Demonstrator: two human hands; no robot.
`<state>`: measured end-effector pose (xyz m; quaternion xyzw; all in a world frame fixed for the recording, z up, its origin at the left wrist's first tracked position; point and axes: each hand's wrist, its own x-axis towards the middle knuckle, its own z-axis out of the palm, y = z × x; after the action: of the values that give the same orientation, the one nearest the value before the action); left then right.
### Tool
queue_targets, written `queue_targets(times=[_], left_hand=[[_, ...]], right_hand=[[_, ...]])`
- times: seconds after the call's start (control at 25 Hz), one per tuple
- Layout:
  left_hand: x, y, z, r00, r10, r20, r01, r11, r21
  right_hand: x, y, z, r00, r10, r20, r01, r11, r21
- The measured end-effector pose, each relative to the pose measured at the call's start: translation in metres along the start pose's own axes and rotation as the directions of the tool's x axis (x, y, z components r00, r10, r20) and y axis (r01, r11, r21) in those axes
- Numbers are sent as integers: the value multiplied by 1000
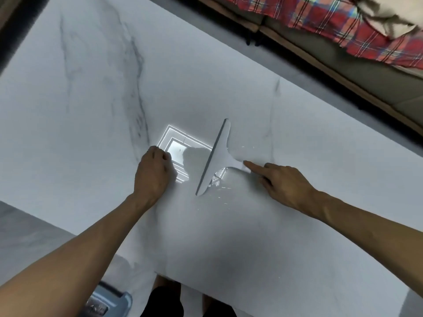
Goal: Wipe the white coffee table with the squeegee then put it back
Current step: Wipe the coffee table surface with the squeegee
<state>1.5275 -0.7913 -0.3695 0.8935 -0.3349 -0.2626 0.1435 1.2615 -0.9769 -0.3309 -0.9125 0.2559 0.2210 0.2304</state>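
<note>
The white coffee table [91,110] has a glossy marble-veined top that fills most of the view. A white squeegee [217,156] with a grey blade lies on it near the middle, blade toward the left. My right hand [281,181] grips the squeegee's handle, with the index finger stretched along it. My left hand [153,172] rests on the tabletop to the left of the blade, fingers curled under and holding nothing. Wet streaks and small droplets [219,191] glisten just right of the blade.
A bright ceiling-light reflection [178,143] shows on the tabletop between my hands. A sofa with a red plaid cover [332,21] runs along the far right. A blue-grey plastic container [107,303] sits on the floor at lower left beside my legs.
</note>
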Motion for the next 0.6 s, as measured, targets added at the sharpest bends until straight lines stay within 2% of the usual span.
queue_targets(times=[0.16, 0.24, 0.32, 0.44, 0.52, 0.6], left_hand=[[8, 22, 21, 980, 83, 181, -82, 997, -12], [12, 35, 29, 968, 128, 215, -142, 988, 52], [16, 43, 36, 946, 112, 304, -155, 981, 121], [20, 47, 42, 915, 44, 400, -159, 953, 260], [20, 51, 39, 925, -6, 380, -82, 973, 214], [23, 55, 39, 932, -20, 361, -44, 984, 170]], right_hand=[[-62, 41, 1, 995, 85, 49, -81, 994, -76], [-79, 53, -8, 989, 126, 79, -116, 985, -125], [-77, 61, -25, 986, 151, 72, -144, 984, -103], [-32, 68, -59, 976, 176, -130, -173, 984, 36], [21, 72, -80, 934, 264, -241, -237, 962, 137], [75, 77, -97, 884, 375, -278, -315, 919, 237]])
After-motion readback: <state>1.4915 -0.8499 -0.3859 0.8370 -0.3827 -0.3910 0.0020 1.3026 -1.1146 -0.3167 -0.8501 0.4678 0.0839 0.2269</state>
